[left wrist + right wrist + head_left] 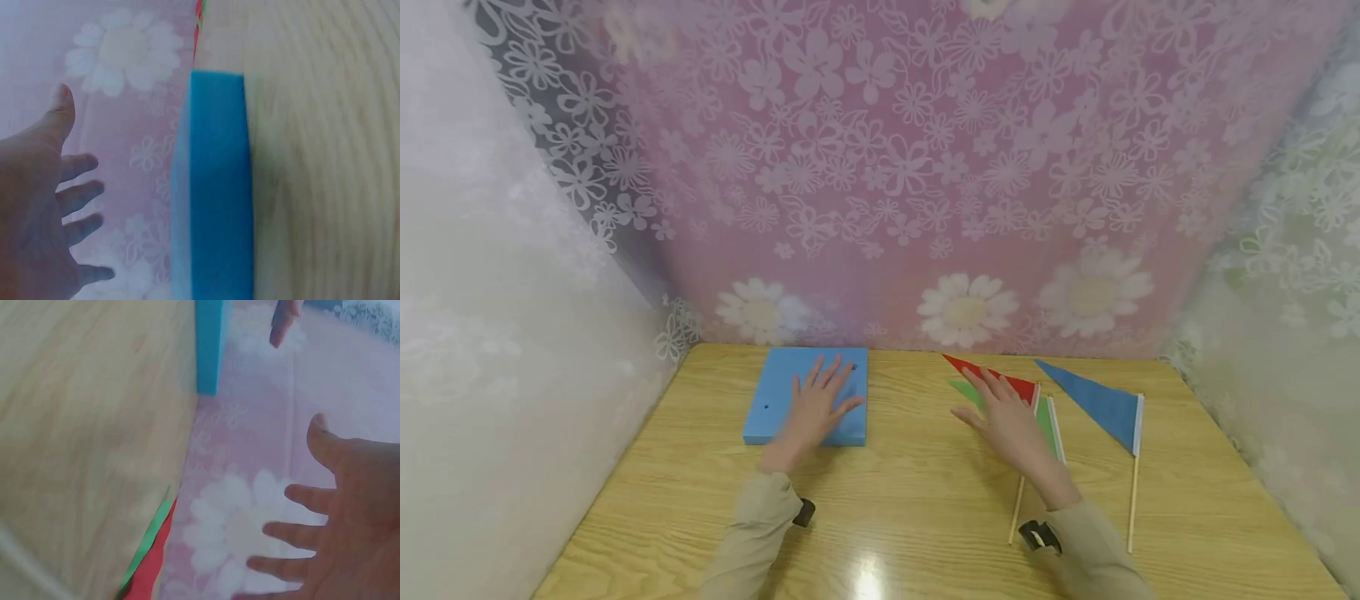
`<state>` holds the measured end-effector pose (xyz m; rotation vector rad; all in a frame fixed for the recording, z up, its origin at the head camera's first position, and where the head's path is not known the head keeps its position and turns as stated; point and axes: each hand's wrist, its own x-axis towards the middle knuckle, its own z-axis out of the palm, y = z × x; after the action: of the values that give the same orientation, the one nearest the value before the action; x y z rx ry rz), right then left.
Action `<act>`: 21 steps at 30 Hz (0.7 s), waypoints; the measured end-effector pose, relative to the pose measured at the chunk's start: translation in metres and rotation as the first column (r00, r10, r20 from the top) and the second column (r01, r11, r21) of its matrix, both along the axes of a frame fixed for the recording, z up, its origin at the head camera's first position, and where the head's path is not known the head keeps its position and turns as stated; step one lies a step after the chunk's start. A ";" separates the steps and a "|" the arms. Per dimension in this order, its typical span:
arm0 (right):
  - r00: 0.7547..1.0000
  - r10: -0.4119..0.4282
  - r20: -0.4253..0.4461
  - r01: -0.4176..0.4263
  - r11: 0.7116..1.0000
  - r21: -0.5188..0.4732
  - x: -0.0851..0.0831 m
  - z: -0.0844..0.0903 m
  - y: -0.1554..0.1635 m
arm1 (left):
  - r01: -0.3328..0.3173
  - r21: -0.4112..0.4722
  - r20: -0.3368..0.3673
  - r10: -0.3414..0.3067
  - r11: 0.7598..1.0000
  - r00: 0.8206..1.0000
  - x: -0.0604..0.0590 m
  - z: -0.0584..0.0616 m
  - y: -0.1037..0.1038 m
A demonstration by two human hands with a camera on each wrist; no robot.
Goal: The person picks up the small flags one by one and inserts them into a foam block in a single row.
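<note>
At the left a pale cloth [535,333] hangs beside the table [910,500]. On the table's left part, near the back edge, the block [778,387] lies flat, blue, with one small hole near its front left and another near its back right. The left hand [815,412] is held above it, palm down, fingers straight and spread, thumb out to the right; the left wrist view shows a gap between hand and block. A beige sleeve [752,525] and a dark band [803,512] are on that arm. Bare wood separates the block from the flags, which lie on the right part. The red flag [1018,386] points left and overlaps the green flag [966,392]; the red one's stick runs towards the front, while the lower part of the green one's is hidden by the arm. Over these two hovers the right hand [1011,425], fingers straight and apart, thumb to the left, gripping nothing; the right wrist view shows it clear of the cloth and wood. Farther right, well apart from the block, lies the blue flag [1101,406], its tip pointing back and left, its stick towards the front. Behind everything hangs a pink flowered backdrop [880,208].
</note>
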<state>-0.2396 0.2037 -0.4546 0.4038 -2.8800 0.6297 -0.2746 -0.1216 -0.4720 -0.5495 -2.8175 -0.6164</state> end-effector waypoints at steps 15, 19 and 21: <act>0.989 0.151 0.000 -0.150 0.986 0.073 -0.030 0.008 -0.095 | -0.047 0.033 0.019 0.047 0.998 0.999 0.003 0.012 -0.100; 0.975 0.222 0.016 -0.223 0.970 0.098 -0.037 0.004 -0.117 | -0.051 0.011 -0.006 0.051 0.999 0.999 0.003 0.004 -0.128; 0.967 0.252 0.030 -0.253 0.961 0.111 -0.042 0.001 -0.126 | -0.050 -0.009 -0.023 0.050 0.999 0.999 0.002 0.000 -0.138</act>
<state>-0.2811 0.0774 -0.4537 0.7968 -2.9119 0.5070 -0.2728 -0.2601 -0.4724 -0.4832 -2.8055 -0.5835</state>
